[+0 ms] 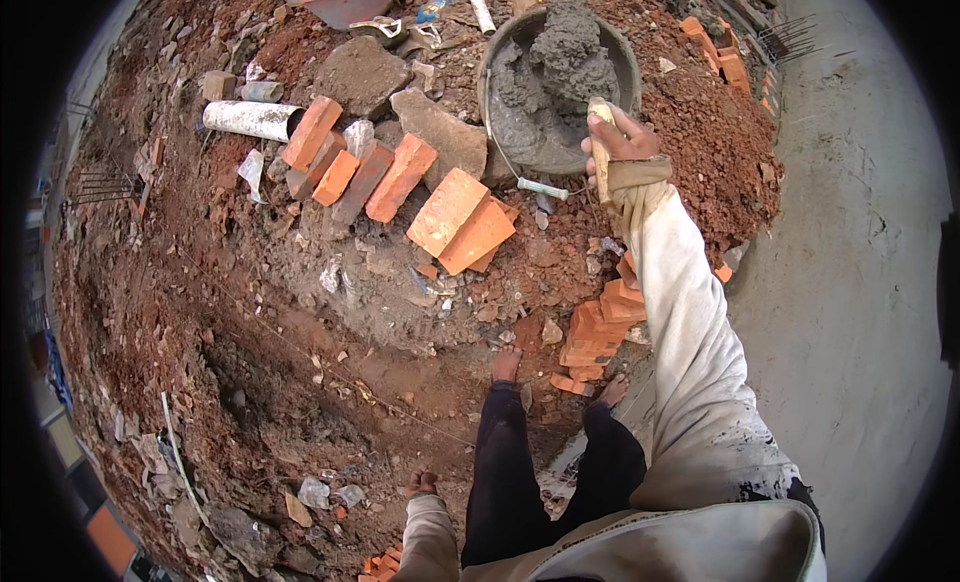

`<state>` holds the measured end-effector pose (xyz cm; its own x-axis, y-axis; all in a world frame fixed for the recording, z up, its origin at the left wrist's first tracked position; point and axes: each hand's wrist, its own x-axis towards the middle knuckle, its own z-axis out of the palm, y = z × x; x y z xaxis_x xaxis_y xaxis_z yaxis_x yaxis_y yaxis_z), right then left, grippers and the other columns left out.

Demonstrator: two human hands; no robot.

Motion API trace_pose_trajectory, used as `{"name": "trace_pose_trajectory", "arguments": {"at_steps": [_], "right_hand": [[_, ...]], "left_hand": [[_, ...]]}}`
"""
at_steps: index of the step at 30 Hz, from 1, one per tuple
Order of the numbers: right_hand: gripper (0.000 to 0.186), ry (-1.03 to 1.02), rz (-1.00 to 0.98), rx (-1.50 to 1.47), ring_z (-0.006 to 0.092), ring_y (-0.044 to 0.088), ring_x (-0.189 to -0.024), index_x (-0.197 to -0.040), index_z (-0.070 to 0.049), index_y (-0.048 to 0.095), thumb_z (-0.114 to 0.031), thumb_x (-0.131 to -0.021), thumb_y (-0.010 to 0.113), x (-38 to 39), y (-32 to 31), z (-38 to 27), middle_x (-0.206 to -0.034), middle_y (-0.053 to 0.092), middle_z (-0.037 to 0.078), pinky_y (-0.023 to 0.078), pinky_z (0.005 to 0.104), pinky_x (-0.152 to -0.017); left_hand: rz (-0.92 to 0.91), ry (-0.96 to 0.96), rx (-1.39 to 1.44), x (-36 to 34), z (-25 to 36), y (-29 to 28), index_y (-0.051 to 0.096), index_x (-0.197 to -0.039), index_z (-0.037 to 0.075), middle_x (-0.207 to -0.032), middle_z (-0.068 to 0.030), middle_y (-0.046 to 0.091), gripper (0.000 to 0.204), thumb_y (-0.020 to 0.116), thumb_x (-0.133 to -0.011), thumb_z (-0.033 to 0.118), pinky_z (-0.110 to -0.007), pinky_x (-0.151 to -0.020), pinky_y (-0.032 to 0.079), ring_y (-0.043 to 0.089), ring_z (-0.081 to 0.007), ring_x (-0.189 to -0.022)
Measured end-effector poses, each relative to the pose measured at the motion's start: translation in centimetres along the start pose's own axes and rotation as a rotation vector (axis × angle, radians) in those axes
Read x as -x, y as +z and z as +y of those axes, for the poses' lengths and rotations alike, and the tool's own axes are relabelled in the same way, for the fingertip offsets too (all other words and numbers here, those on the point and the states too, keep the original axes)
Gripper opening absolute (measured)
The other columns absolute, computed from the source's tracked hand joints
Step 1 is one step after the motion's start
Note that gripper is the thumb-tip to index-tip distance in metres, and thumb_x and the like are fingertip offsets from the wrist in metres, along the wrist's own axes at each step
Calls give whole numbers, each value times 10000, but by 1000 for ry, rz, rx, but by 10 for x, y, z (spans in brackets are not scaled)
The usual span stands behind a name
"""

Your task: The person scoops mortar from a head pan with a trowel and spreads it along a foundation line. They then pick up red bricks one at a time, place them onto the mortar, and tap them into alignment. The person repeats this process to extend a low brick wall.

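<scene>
My right hand (622, 140) reaches forward and grips the pale wooden handle (601, 147) of a tool at the near rim of a round pan (495, 72) heaped with grey wet mortar (565, 62); the tool's blade is hidden. My left hand (421, 484) hangs low at my side with fingers curled, holding nothing I can see. Orange bricks (460, 220) lie loose on the red soil left of the pan. My bare feet stand on the soil by a small brick stack (597, 332).
A row of bricks (350, 162), a white pipe piece (250, 120) and grey stones (440, 132) lie at the back left. A dug trench (270, 382) runs through red earth. A concrete slab (860, 282) lies on the right. More bricks (720, 57) sit at the far right.
</scene>
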<state>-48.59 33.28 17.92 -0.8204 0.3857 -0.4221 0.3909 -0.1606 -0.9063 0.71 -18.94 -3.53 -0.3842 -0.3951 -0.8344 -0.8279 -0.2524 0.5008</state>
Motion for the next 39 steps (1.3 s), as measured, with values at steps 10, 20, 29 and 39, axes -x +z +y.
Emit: {"name": "trace_pose_trajectory", "arguments": {"at_steps": [10, 20, 29, 39], "right_hand": [[550, 59, 37, -214, 137, 527, -484, -1337, 4, 349, -125, -830, 520, 199, -169, -13, -729, 576, 89, 434, 265, -409], [482, 404, 691, -227, 154, 513, -462, -1252, -38, 500, -45, -770, 515, 394, -357, 245, -691, 597, 100, 428, 269, -406], [408, 668, 887, 687, 233, 624, -782, -1154, -64, 567, -217, -780, 619, 395, -514, 571, -909, 651, 138, 489, 345, -709], [518, 947, 624, 668, 379, 515, -1092, -1227, -20, 465, -377, -854, 429, 354, -521, 598, -1190, 514, 263, 397, 411, -931]], "left_hand": [[-211, -51, -352, -27, 51, 66, 620, -954, 91, -803, -51, 630, 142, 621, -813, 98, -247, -467, 409, 602, -142, -653], [-316, 5, -680, -38, 101, 93, 597, -938, 134, -876, -36, 653, 141, 650, -812, 168, -267, -516, 450, 625, -163, -711], [-249, 116, -972, -32, 92, 147, 627, -978, 104, -833, -9, 632, 178, 646, -809, 156, -237, -524, 450, 591, -120, -669], [-116, 193, -1087, 11, 28, 183, 633, -989, 94, -916, -23, 648, 205, 644, -798, 168, -237, -613, 457, 614, -139, -765]]}}
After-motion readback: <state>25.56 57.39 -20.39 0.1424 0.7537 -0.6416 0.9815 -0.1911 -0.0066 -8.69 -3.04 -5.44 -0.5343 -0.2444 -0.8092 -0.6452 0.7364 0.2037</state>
